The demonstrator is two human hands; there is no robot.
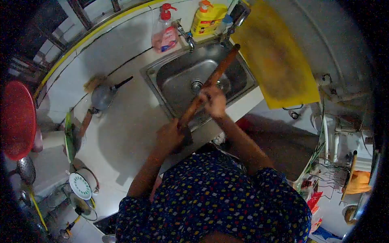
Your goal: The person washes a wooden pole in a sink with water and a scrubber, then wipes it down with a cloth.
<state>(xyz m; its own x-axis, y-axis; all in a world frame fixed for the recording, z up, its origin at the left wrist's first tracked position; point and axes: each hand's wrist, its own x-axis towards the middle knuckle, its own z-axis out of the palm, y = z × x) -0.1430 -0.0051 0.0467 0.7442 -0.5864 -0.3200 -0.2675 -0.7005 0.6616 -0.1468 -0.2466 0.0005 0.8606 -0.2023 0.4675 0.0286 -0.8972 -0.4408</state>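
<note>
Over the rectangular steel sink: long brown round wooden stick, axis slanting from near rim to far R edge. L hand clamped on near end; R hand closer to sink ctr, fingers wrapped approx. mid-length, blurred.

Stick: reddish brown
Shirt: dark blue, multicoloured specks all over
Sink: silvery grey
Pump bottle: clear and pink, red top
Tall bottle: yellow, orange top
Sheet: yellow, dark smudges
Colander: red
Round dish: white, green marks
Cloth: orange
Counter: pale
</note>
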